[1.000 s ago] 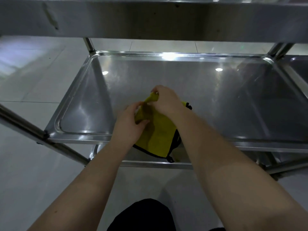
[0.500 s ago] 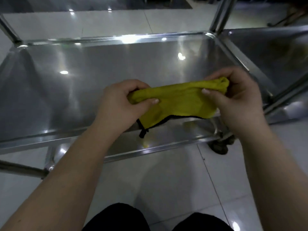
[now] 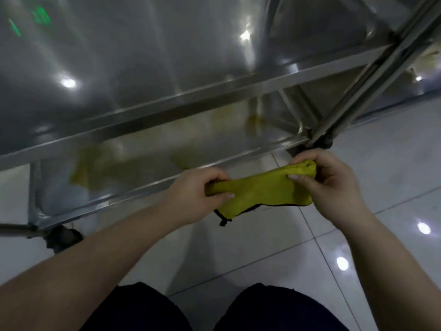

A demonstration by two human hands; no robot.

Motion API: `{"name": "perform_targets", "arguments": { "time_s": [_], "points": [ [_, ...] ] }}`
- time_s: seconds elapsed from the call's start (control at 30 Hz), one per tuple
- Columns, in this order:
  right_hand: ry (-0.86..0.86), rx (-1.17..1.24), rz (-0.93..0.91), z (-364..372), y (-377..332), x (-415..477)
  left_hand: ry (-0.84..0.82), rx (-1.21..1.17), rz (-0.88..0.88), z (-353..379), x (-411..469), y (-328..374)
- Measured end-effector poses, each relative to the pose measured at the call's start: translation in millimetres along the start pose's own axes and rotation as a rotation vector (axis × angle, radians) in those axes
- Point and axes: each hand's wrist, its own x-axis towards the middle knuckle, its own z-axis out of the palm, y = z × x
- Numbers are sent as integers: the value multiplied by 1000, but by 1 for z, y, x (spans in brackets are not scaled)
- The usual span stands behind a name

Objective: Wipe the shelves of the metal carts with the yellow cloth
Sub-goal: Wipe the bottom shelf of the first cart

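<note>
Gripping yellow cloth [image 3: 259,191] w/ left hand [image 3: 195,194], right hand [image 3: 334,182].

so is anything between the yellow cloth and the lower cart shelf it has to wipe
Nothing visible does. The left hand and right hand hold the yellow cloth over the floor, just in front of the lower shelf. Only the cart's corner post stands close, beside the right hand.
</note>
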Motion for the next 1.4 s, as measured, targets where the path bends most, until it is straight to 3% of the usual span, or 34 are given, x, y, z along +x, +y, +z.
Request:
{"name": "perform_targets", "arguments": {
  "time_s": [0.1, 0.23, 0.33, 0.47, 0.5, 0.57, 0.63, 0.7, 0.8, 0.93, 1.07, 1.2, 1.3, 1.4],
  "points": [
    [-28, -80, 115, 16, 54, 5, -123, 9, -155, 32, 9, -38],
    [67, -141, 201, 30, 96, 37, -94, 13, -289, 54, 44, -70],
    [89, -278, 124, 26, 95, 81, -3, -91, -342, 54, 84, -69],
    [80, -511, -79, 29, 67, 178, 206, -527, -500, 51, 142, -71],
    [66, -656, -67, 36, 68, 202, 268, -442, -504, 53, 153, -79],
    [10, -914, 120, 65, 83, 231, 293, 8, -489, 59, 162, -97],
    [-74, -895, 285, 103, 105, 232, 285, 373, -412, 62, 156, -118],
    [-146, -812, 376, 135, 131, 218, 254, 529, -336, 62, 154, -139],
    [-126, -953, 357, 160, 158, 201, 170, 709, -302, 54, 165, -167],
    [-131, -1111, 247, 161, 172, 200, 150, 849, -301, 43, 176, -190],
    [-226, -1147, 85, 93, 192, 231, 150, 799, -346, 42, 177, -203],
    [-186, -1132, 269, 39, 200, 260, 160, 808, -334, 44, 179, -205],
    [-91, -1198, 266, 78, 196, 259, 190, 816, -324, 46, 179, -207],
    [-163, -1193, 76, 152, 180, 240, 255, 782, -345, 47, 177, -208]
  ]
}}
